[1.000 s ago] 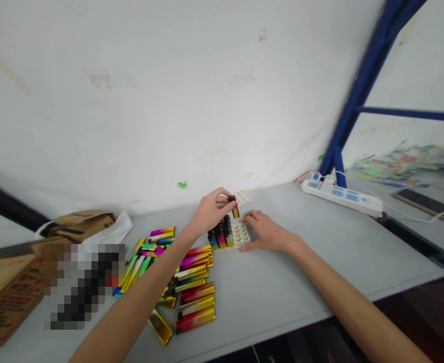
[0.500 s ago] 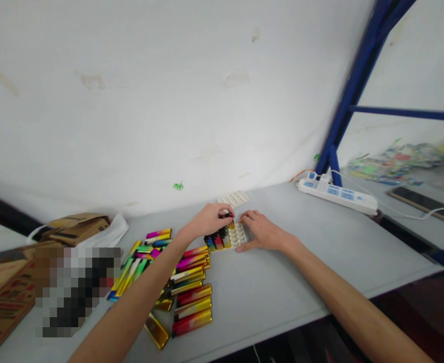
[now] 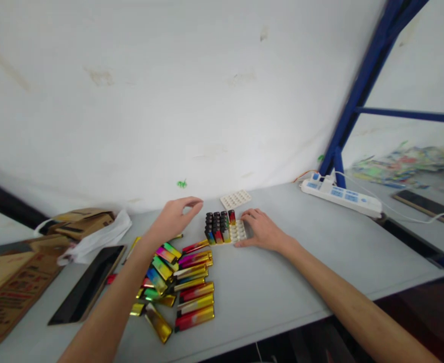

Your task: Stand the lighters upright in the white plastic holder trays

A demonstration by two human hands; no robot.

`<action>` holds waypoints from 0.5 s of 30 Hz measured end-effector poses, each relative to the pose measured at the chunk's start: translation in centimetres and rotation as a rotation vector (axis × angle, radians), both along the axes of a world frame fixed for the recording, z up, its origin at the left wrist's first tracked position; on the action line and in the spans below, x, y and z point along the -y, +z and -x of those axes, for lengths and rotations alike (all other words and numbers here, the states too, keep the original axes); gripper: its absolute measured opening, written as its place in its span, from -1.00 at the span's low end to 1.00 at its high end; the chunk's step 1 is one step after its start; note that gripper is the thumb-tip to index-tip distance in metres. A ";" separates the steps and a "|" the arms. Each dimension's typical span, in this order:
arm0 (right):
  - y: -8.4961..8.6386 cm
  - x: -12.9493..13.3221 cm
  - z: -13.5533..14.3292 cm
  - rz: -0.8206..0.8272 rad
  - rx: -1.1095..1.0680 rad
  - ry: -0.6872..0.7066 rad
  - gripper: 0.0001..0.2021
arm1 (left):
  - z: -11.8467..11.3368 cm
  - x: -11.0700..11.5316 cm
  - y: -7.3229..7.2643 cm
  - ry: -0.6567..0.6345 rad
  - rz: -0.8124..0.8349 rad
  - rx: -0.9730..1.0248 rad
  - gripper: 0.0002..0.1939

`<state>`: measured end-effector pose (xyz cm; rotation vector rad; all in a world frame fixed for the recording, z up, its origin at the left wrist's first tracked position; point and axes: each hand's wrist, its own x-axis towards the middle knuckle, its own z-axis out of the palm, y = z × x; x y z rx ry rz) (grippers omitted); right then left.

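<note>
A white tray with round slots [image 3: 238, 232] stands near the wall. Upright lighters [image 3: 217, 227] with black tops fill its left part, and a single red and gold lighter [image 3: 232, 217] stands at the back of the following row. My right hand [image 3: 260, 230] rests at the tray's right edge, fingers apart, holding nothing. To the left of the tray my left hand [image 3: 178, 217] hangs in the air, thumb and fingers apart, nothing between them. Shiny coloured lighters [image 3: 196, 292] lie below it, some lined up and others in a loose pile [image 3: 161, 269] partly behind my left forearm.
Behind the tray lies a second white slotted tray [image 3: 236, 199]. At left are cardboard boxes [image 3: 25, 287], a white bag [image 3: 97, 239] and a dark flat device [image 3: 89, 285]. A power strip [image 3: 341, 196] and a blue metal frame [image 3: 352, 96] stand at right.
My left hand has moved left, off the tray, leaving the red and gold lighter standing in it. Its fingers have opened. My right hand stays at the tray's edge.
</note>
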<state>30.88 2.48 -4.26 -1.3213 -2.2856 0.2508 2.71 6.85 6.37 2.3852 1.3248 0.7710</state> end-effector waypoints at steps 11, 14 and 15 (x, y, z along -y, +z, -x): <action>-0.4 0.0 0.3 0.024 -0.078 0.033 -0.31 | 14.1 -1.9 -5.1 0.243 0.040 -0.257 -0.47; -0.3 0.0 0.3 0.027 -0.081 0.033 -0.32 | 14.6 -2.7 -5.7 0.237 0.091 -0.199 -0.61; -0.3 0.0 0.3 0.030 -0.083 0.031 -0.32 | 14.7 -2.9 -5.8 0.238 0.099 -0.166 -0.63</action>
